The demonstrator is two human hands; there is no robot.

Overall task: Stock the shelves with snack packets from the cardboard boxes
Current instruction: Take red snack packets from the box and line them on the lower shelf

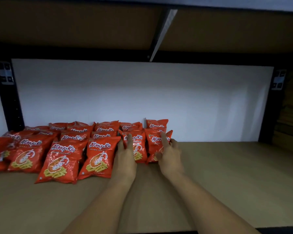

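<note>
Several red prawn-cracker packets lie in rows on the left half of a brown shelf board. My left hand grips the left edge of a packet standing near the middle. My right hand holds the rightmost front packet, fingers curled round its right edge and thumb on its front. More packets lean against the white back wall behind them. No cardboard box shows in this view.
The white back wall closes the shelf. Black uprights stand at the left and right. The underside of the upper shelf with a metal brace hangs overhead. The shelf's right half is bare board.
</note>
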